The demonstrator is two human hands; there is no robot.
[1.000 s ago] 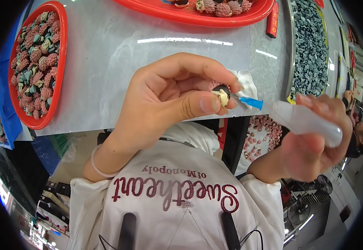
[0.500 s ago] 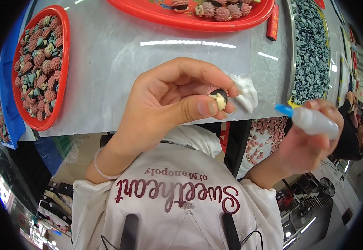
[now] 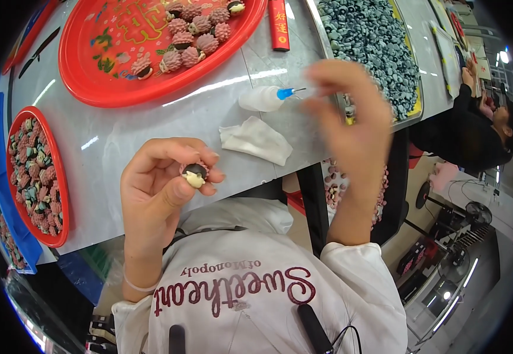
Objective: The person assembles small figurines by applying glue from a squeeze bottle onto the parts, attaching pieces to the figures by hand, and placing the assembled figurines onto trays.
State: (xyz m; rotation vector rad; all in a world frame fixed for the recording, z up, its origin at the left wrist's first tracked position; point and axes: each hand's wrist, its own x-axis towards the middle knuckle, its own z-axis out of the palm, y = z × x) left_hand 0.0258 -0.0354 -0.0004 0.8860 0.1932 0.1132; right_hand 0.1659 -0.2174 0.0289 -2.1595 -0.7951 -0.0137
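Between the thumb and fingers of my left hand (image 3: 159, 186) is a small figurine (image 3: 195, 173), with a pink ridged shell, a dark middle and a cream-coloured front. My right hand (image 3: 354, 109) is blurred by motion, beside the near left edge of a metal-rimmed tray. Its thumb and fingers are spread apart, and I see nothing held in them. Just left of these fingertips a white squeeze bottle (image 3: 260, 99) lies on the table, its blue needle tip (image 3: 286, 93) pointing right. A crumpled white cloth (image 3: 256, 140) lies nearer, between both hands.
A large red tray (image 3: 115, 97) at the back holds several pink figurines (image 3: 193, 36). Beside it lies a red stick (image 3: 279, 26). At left stands a red basin (image 3: 63, 221) full of pink and dark pieces; dark pieces (image 3: 368, 50) fill the right tray. Another person (image 3: 474, 127) sits far right.
The squeeze bottle has left my right hand and lies on the table. That hand has moved up and left. My left hand still holds the figurine; the view has shifted.
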